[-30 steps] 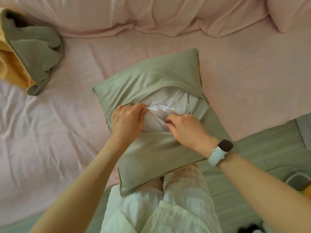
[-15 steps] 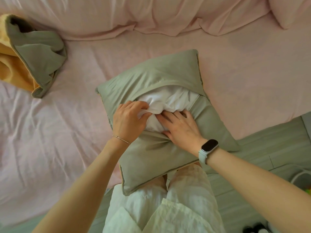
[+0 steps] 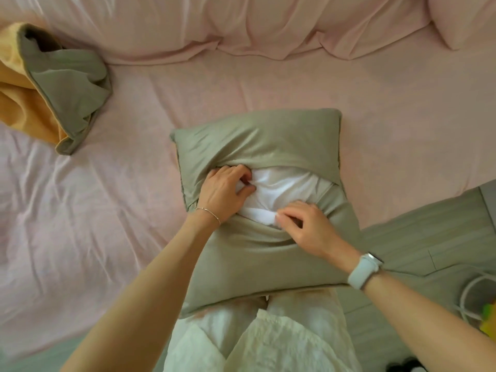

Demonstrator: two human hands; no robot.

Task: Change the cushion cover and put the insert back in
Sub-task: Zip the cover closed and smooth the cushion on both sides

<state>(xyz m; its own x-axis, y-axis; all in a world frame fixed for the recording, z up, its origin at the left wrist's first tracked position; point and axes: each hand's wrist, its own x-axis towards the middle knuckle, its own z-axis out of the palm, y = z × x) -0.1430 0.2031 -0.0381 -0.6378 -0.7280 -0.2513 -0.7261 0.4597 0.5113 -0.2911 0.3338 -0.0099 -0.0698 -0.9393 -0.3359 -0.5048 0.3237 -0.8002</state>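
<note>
Step in hand, by look of it: tucking insert into cover, centre of frame, on bed. White insert showing through open slit.

Left hand: fingers curled at slit's left edge, pinching fabric. Right hand: fingers curled, pinching white fold at lower flap.

Next, likely: push bulge under flaps, draw flaps together.

Around: old cover crumpled, upper left. Bunched insert in way of closing.
</note>
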